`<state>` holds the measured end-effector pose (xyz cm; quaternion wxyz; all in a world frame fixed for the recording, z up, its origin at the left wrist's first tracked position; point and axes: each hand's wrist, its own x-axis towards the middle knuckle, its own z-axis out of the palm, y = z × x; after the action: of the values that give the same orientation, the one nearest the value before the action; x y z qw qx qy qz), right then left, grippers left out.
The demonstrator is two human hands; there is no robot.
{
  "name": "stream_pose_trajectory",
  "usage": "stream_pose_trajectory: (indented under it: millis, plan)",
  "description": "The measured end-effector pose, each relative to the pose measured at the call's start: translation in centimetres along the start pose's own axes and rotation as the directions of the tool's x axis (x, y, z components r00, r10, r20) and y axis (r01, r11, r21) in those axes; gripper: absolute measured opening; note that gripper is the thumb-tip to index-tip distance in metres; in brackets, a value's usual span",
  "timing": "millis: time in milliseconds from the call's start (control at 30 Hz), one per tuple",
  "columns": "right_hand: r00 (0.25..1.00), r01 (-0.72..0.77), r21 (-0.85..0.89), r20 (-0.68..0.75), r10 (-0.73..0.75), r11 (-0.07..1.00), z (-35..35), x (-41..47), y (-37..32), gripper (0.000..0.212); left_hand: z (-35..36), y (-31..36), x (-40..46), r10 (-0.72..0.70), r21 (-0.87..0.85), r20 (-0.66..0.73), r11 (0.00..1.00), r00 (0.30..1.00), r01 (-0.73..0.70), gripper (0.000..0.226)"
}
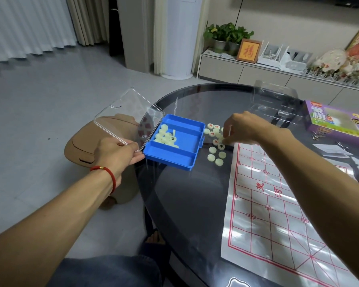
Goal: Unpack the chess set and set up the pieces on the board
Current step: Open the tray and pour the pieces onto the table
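A blue plastic case [187, 158] lies on the dark glass table, its clear hinged lid [124, 119] swung open to the left. Several pale round chess pieces [166, 137] lie in its left compartment. My left hand [116, 154] grips the case at its near left corner, by the lid hinge. More pale pieces [215, 153] lie loose on the glass just right of the case. My right hand [243, 129] hovers over that pile and pinches one piece at its fingertips. The white sheet board [278, 204] with red grid lines lies flat to the right.
A purple chess set box [338, 123] and a clear plastic tray [274, 104] sit at the table's far right. A brown bin [87, 150] stands on the floor left of the table edge. My knee and foot show below the table.
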<state>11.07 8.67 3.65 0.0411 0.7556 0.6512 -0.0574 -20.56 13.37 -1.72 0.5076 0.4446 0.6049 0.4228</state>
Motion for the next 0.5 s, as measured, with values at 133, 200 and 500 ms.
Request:
stream_pose_trajectory:
  millis: [133,200,500]
  plan:
    - [0.996,0.024,-0.001,-0.091,-0.024,1.000,-0.5,-0.1,-0.2,0.016,0.0,0.0,0.0,0.000,0.005,-0.001,1.000,1.000,0.000,0.005]
    - [0.980,0.045,0.016,-0.192,-0.041,0.999,-0.9,-0.2,-0.9,0.013,0.0,0.0,0.0,-0.001,0.010,0.002,1.000,1.000,0.001,0.005]
    - [0.930,0.323,0.050,-0.204,-0.307,0.945,0.5,1.0,-9.7,0.030,0.1,-0.1,0.2,-0.002,0.001,0.005,1.000,1.000,0.002,0.005]
